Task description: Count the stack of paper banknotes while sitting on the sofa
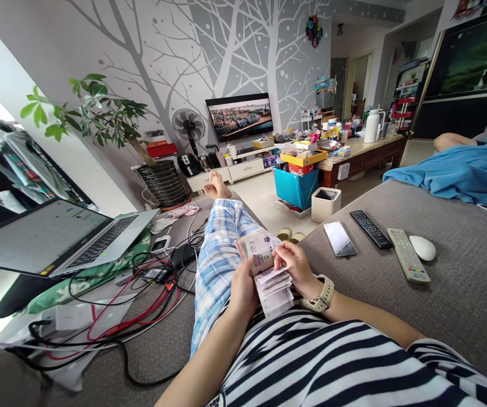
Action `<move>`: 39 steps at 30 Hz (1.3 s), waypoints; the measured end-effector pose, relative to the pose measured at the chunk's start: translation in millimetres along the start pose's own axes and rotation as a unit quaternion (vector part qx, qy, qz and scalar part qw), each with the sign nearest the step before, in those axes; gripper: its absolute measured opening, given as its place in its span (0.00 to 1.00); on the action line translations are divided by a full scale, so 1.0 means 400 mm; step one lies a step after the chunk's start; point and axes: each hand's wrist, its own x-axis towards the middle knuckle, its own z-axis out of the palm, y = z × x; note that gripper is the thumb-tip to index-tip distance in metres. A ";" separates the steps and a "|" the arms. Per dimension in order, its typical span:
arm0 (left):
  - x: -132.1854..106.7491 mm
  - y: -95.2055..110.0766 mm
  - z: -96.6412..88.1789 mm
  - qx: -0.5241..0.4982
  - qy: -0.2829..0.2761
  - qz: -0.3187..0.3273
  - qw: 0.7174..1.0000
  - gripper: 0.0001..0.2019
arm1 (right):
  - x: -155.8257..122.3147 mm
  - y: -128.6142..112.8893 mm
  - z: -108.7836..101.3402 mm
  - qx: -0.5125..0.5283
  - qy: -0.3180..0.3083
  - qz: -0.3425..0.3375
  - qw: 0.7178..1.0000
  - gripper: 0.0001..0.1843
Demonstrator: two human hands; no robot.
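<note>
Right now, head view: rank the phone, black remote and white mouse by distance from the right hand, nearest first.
1. Phone: on the sofa, just right of the right hand holding the banknotes.
2. Black remote: beside the phone, farther right.
3. White mouse: farthest right, beyond the grey remote.

You sit on a grey sofa [459,316] with your legs stretched out, and your left hand [243,291] grips a stack of banknotes [269,271] from below while your right hand [296,265] pinches the top notes with its fingertips. On your left an open laptop [57,237] stands above a tangle of cables [133,305]. On your right lie a phone [339,238], two remotes [390,243] and a white mouse [422,247], near each other but apart.
</note>
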 end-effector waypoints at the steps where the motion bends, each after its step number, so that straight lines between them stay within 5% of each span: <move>1: -0.001 0.001 0.002 -0.004 -0.001 -0.002 1.000 0.11 | 0.001 0.003 -0.001 0.006 -0.007 0.003 1.000 0.18; 11: -0.007 0.009 0.008 0.006 0.003 -0.013 1.000 0.12 | 0.001 -0.008 0.003 0.010 -0.006 0.000 1.000 0.20; 22: -0.012 0.014 0.008 0.022 0.004 -0.004 1.000 0.13 | 0.021 0.011 0.001 -0.010 0.104 0.002 0.995 0.19; 39: -0.023 0.025 0.021 0.007 0.016 -0.012 1.000 0.13 | 0.012 0.015 -0.005 -0.058 0.073 -0.009 0.996 0.16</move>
